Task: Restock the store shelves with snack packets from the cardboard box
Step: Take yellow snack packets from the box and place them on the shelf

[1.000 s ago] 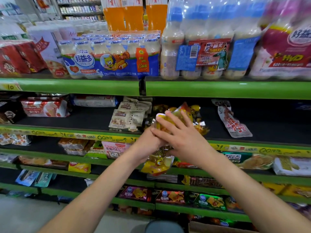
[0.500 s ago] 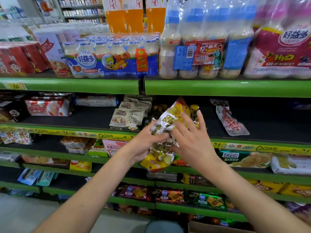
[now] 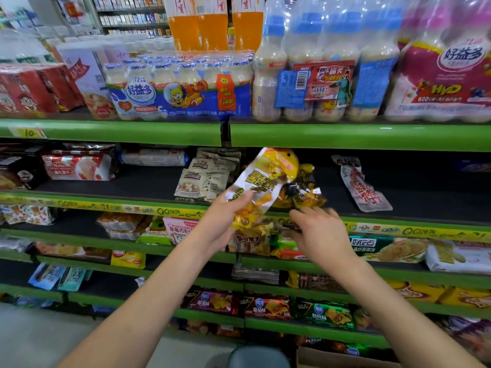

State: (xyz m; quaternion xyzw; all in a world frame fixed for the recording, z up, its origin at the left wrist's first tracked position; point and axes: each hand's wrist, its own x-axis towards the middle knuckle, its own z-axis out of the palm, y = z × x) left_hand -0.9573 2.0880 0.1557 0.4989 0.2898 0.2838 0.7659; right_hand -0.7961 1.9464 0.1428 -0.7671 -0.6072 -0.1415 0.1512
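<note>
My left hand [image 3: 225, 219] grips a yellow and white snack packet [image 3: 265, 181] by its lower part and holds it tilted up in front of the second shelf [image 3: 106, 205]. Behind it on that shelf lies a heap of matching yellow packets [image 3: 303, 192]. My right hand [image 3: 318, 232] hovers just below that heap at the shelf's front edge, fingers spread and holding nothing. A corner of the cardboard box [image 3: 345, 359] shows at the bottom edge.
Beige packets [image 3: 204, 179] lie left of the yellow heap, and a red and white packet [image 3: 364, 189] lies to its right with bare shelf beyond. Bottled drinks [image 3: 318, 75] fill the top shelf. Lower shelves hold mixed snacks.
My right hand has let go of the packet and dropped to the shelf edge. My left hand has raised the packet higher and tilted it toward the shelf.
</note>
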